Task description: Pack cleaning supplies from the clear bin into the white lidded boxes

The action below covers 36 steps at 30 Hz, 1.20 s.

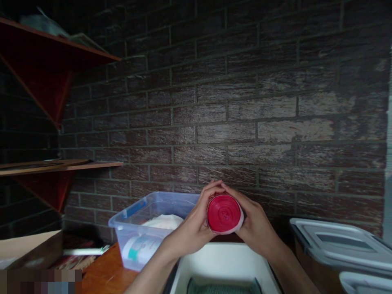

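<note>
A: Both hands are clamped around the red roll (224, 214), right?

B: Yes. The left hand (192, 224) wraps its left side and the right hand (255, 222) its right side, with the fingertips coming together over the top.

A: And where is the roll?

B: Held up above the white box (223, 259), in line with its far rim from this view. I can't tell how high. Its round end faces the viewer, wound in rings, with a pale edge showing at the lower right.

A: What's in the white box?

B: Something dark green (225, 289), cut off by the bottom of the view.

A: And around it?

B: To the left of the white box stands a clear bluish tub (119, 224) with white things (167, 221) inside, on a brown wooden table (102, 271). Farther left is a cardboard box (47, 253). To the right of the white box is a bin with a grey lid (339, 241). Behind the white box rises a dark brick wall (226, 122), and shelves (94, 165) hang up to its left.
</note>
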Motion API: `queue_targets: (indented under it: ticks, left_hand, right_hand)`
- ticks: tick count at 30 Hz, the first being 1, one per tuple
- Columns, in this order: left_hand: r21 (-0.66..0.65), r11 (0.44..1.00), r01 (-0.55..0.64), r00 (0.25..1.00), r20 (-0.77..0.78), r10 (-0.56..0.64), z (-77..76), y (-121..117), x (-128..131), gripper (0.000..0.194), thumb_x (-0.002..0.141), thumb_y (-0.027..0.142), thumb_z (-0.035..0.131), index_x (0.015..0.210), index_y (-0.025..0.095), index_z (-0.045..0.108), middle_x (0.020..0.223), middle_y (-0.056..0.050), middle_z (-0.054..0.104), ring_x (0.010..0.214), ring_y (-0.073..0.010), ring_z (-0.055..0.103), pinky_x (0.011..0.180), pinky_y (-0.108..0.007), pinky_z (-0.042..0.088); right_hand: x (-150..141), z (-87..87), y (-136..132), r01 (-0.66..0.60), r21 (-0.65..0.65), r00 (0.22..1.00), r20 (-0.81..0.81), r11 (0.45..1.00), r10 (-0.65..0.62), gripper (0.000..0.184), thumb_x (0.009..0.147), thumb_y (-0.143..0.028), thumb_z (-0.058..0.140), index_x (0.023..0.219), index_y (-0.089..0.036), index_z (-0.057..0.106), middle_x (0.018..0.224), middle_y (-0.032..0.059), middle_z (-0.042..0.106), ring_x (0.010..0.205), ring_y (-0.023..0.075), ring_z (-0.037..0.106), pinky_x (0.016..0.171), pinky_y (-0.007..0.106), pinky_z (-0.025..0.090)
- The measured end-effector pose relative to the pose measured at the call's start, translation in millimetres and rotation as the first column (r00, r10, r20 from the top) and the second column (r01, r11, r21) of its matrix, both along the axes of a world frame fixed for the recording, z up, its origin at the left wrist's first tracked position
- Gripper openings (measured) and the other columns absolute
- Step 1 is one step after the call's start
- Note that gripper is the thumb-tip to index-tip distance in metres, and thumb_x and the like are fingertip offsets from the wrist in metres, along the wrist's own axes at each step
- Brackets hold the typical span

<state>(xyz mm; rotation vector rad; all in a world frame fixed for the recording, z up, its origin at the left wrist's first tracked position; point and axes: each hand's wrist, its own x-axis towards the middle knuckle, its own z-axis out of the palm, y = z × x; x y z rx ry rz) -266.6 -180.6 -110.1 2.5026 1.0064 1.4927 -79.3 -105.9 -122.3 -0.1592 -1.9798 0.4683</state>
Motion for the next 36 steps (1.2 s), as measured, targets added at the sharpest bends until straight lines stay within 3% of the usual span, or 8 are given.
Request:
queue_targets:
  ticks: [7, 13, 16, 18, 22, 25, 31, 36]
  left_hand:
    - [-0.071, 0.996, 0.057, 0.995, 0.081, -0.051, -3.2, 3, 0, 0.084, 0.081, 0.019, 0.082, 0.15, 0.033, 0.037, 0.162, -0.01, 0.032, 0.152, -0.0322, 0.027, 0.125, -0.046, 0.023]
    - [-0.262, 0.957, 0.122, 0.936, 0.351, -0.023, -8.0, 3, 7, 0.085, 0.098, 0.037, 0.062, 0.163, 0.03, 0.007, 0.163, -0.01, 0.035, 0.152, -0.0283, 0.03, 0.127, -0.048, 0.018]
    - [-0.434, 0.881, 0.187, 0.878, 0.476, 0.047, -6.0, 2, 10, 0.079, 0.103, 0.048, 0.048, 0.164, 0.032, 0.001, 0.165, -0.012, 0.033, 0.147, -0.0333, 0.04, 0.115, -0.054, 0.041]
    - [-0.544, 0.797, 0.26, 0.832, 0.545, 0.1, -4.2, 2, 12, 0.084, 0.1, 0.054, 0.049, 0.163, 0.036, -0.004, 0.166, -0.016, 0.029, 0.132, -0.0391, 0.056, 0.083, -0.053, 0.063]
    - [-0.603, 0.728, 0.326, 0.748, 0.636, 0.192, -2.0, 4, 16, 0.087, 0.094, 0.057, 0.057, 0.162, 0.036, 0.006, 0.164, -0.021, 0.027, 0.104, -0.0377, 0.072, 0.041, -0.037, 0.063]
    - [-0.587, 0.714, 0.382, 0.705, 0.685, 0.186, -0.7, 4, 19, 0.076, 0.094, 0.056, 0.058, 0.158, 0.031, 0.023, 0.157, -0.021, 0.039, 0.092, -0.0341, 0.076, 0.038, -0.034, 0.061]
    - [-0.552, 0.599, 0.58, 0.62, 0.776, 0.114, -0.2, 4, 17, 0.062, 0.098, 0.056, 0.05, 0.15, 0.024, 0.036, 0.125, -0.02, 0.066, 0.07, -0.0268, 0.077, 0.043, -0.032, 0.063]
    - [-0.466, 0.565, 0.681, 0.541, 0.84, 0.041, -0.1, 6, 12, 0.052, 0.1, 0.038, 0.047, 0.146, 0.017, 0.035, 0.108, -0.019, 0.072, 0.073, -0.0291, 0.078, 0.05, -0.036, 0.065]
  right_hand:
    - [0, -1.8, 0, -0.025, -0.042, 0.999, -0.022, 0.999, 0.024, 0.08, 0.082, -0.008, 0.071, 0.154, -0.034, 0.045, 0.155, 0.0031, 0.051, 0.14, 0.0253, 0.05, 0.119, 0.041, 0.039]
    - [1, 1.9, -3, -0.126, -0.244, 0.992, -0.043, 0.962, 0.119, 0.07, 0.083, -0.026, 0.078, 0.148, -0.029, 0.052, 0.142, 0.0072, 0.062, 0.123, 0.0285, 0.062, 0.105, 0.043, 0.051]
    - [-4, 0.0, -1, -0.237, -0.454, 0.971, -0.089, 0.859, 0.221, 0.057, 0.091, -0.039, 0.071, 0.143, -0.027, 0.055, 0.128, 0.0073, 0.071, 0.104, 0.0259, 0.071, 0.09, 0.04, 0.058]
    - [-10, -5.2, 4, -0.274, -0.545, 0.961, -0.138, 0.792, 0.238, 0.048, 0.092, -0.043, 0.069, 0.136, -0.024, 0.061, 0.12, 0.007, 0.074, 0.099, 0.0243, 0.072, 0.088, 0.037, 0.059]
    - [-22, -18.3, 19, -0.204, -0.719, 0.979, -0.138, 0.664, 0.152, 0.049, 0.091, -0.06, 0.062, 0.117, -0.019, 0.071, 0.097, 0.0075, 0.078, 0.071, 0.0204, 0.073, 0.059, 0.029, 0.06]
    - [-25, -21.4, 26, -0.205, -0.833, 0.973, -0.115, 0.513, 0.203, 0.067, 0.089, -0.073, 0.053, 0.115, -0.014, 0.07, 0.07, 0.007, 0.074, 0.044, 0.0184, 0.064, 0.034, 0.025, 0.049]
    - [-17, -12.5, 19, -0.339, -0.89, 0.917, -0.24, 0.305, 0.319, 0.069, 0.09, -0.072, 0.052, 0.125, -0.014, 0.062, 0.059, 0.0058, 0.071, 0.036, 0.0171, 0.061, 0.031, 0.022, 0.047]
    - [-16, -12.7, 17, -0.441, -0.874, 0.848, -0.33, 0.204, 0.415, 0.07, 0.095, -0.073, 0.041, 0.109, -0.01, 0.067, 0.061, 0.0081, 0.071, 0.038, 0.0142, 0.06, 0.032, 0.02, 0.046]
